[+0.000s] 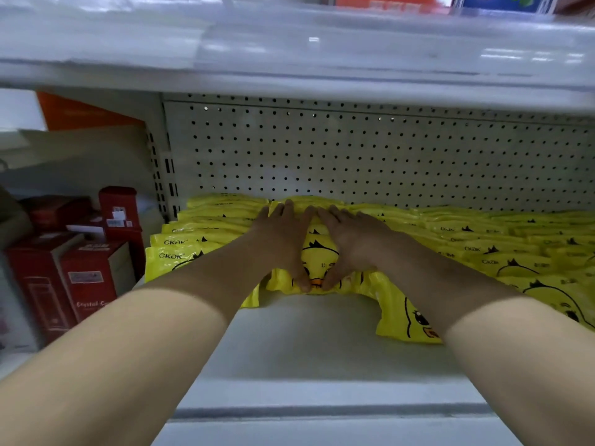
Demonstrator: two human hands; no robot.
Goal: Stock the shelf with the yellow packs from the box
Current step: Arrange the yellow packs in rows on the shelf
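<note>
Yellow packs printed with a cartoon duck lie in overlapping rows on the white shelf [315, 336]. My left hand [283, 243] and my right hand [347, 243] rest side by side, palms down, on the middle row of packs [317, 255]. Their fingers lie straight toward the back and the thumbs meet at the front pack's lower edge. A left row [190, 233] and a right row [502, 246] flank the hands. One pack [409, 317] lies flat at the front right. The box is out of view.
A perforated back panel [370, 156] closes the shelf behind the packs. The upper shelf [289, 53] hangs low overhead. Red cartons [83, 272] stand in the neighbouring bay to the left, past a slotted upright [164, 181].
</note>
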